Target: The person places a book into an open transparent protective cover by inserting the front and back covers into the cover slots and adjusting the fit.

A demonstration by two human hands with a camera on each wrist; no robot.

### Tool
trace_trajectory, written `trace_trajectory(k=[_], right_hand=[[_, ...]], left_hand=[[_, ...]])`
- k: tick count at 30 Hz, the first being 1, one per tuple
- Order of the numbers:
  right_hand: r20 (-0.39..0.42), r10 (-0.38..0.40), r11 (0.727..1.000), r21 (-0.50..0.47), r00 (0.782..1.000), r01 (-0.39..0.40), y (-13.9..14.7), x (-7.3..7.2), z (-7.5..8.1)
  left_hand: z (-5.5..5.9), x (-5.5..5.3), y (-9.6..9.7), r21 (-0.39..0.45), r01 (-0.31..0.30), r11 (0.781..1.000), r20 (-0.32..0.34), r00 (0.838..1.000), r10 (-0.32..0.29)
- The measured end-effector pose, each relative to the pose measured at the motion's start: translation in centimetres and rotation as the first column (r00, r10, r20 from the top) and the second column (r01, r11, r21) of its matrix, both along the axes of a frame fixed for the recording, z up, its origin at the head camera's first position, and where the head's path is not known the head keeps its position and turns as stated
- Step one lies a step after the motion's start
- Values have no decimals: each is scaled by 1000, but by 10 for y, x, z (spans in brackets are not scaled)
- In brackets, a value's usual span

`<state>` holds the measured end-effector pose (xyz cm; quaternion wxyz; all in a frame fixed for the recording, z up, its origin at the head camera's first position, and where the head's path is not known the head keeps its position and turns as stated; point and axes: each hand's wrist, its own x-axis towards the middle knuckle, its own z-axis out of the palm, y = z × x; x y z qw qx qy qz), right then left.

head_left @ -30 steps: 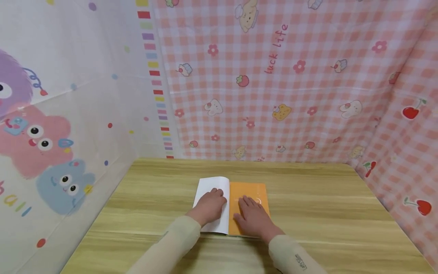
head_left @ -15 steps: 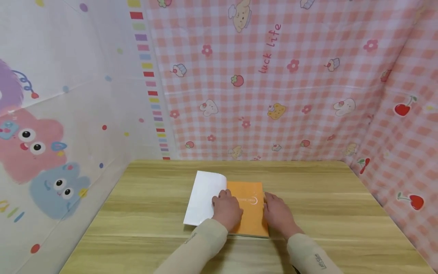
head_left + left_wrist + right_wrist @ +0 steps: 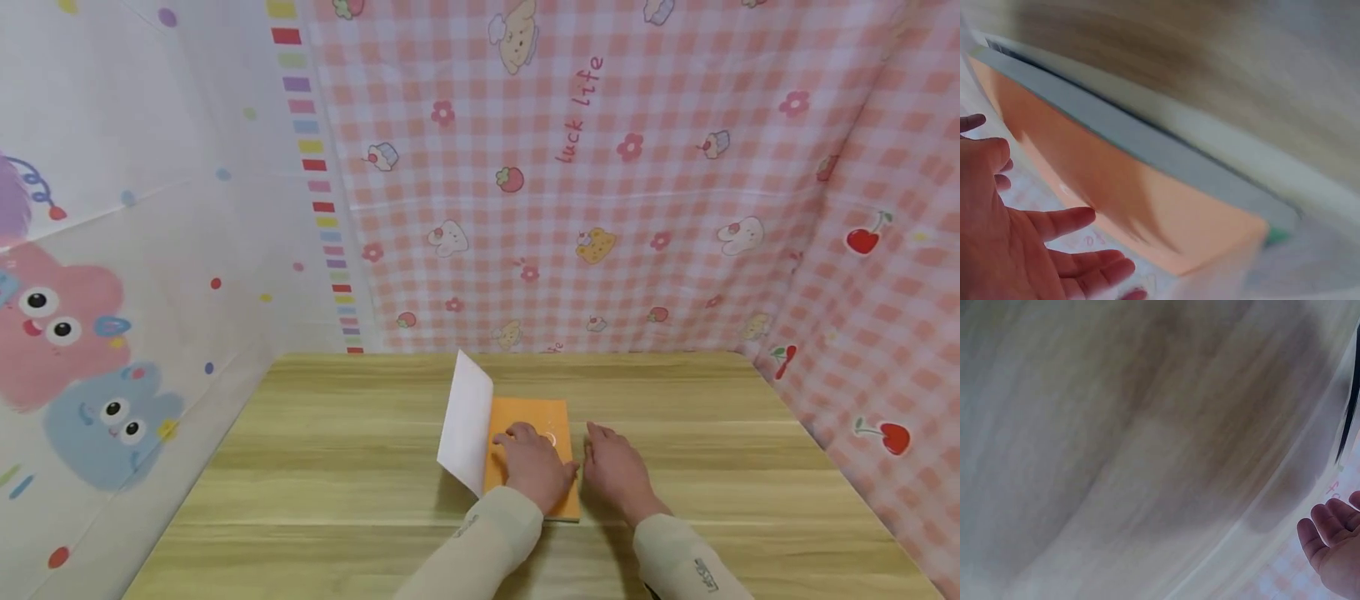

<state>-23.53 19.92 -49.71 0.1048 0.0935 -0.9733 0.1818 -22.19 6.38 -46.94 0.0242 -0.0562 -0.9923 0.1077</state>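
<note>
A book (image 3: pixel 498 467) lies open on the wood-grained table (image 3: pixel 300 500), a little right of the middle of the head view and between the person's two forearms. Its white leaf (image 3: pixel 466 427) stands up at a slant along the left side, bent away from the flat orange page (image 3: pixel 528 408), which bears a small white mark (image 3: pixel 552 438).

The left hand (image 3: pixel 536 467) is over the orange page, palm down, its fingers loose and spread, grasping nothing; whether a fingertip touches the paper cannot be told. The left wrist view shows those fingers apart, their shadow across the orange, with the thick grey edge (image 3: pixel 1116 128) of the book facing the camera and a bit of green (image 3: pixel 1277 235) at one corner.

The right hand (image 3: pixel 617 471) is just beside the book's right edge, apart from it, fingers relaxed and extended, with nothing in its grasp.

Both sleeves (image 3: pixel 678 550) are cream with small dark lettering. Behind the table hangs a pink checked cloth (image 3: pixel 637 192) printed with fruit, cupcakes and "luck life"; a white cloth (image 3: pixel 187 233) with cartoon figures hangs at the left.
</note>
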Motion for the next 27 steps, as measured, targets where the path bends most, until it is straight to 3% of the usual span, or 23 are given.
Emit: trace_trajectory(k=[4, 10, 13, 15, 17, 19, 22, 25, 27], right_hand=[[4, 1, 1000, -6, 1000, -1, 0, 0, -2], [9, -2, 1000, -11, 1000, 2, 1, 1, -3], [19, -9, 1000, -14, 1000, 9, 2, 2, -3], [27, -8, 1000, -19, 1000, 9, 2, 2, -4], [30, -5, 1000, -23, 1000, 6, 2, 2, -4], [21, 2, 1000, -28, 1000, -1, 2, 3, -5], [3, 7, 1000, -27, 1000, -7, 2, 4, -5], [-2, 3, 1000, -26, 1000, -3, 2, 5, -5], [5, -4, 1000, -28, 1000, 4, 2, 5, -4]], left_hand=[[-8, 0, 9, 36, -31, 999, -19, 999, 31], [-20, -2, 17, 20, -75, 997, -50, 996, 76], [-21, -6, 19, 59, -86, 994, -45, 995, 89], [-21, -10, 18, 102, -66, 993, -17, 998, 68], [-18, -15, 14, 168, -3, 986, 0, 1000, 3], [-12, -21, 7, 278, 57, 959, 33, 997, -69], [0, -29, -7, 469, 120, 875, 50, 986, -162], [14, -35, -21, 622, 90, 777, 93, 978, -188], [23, -38, -30, 666, 92, 740, 85, 976, -199]])
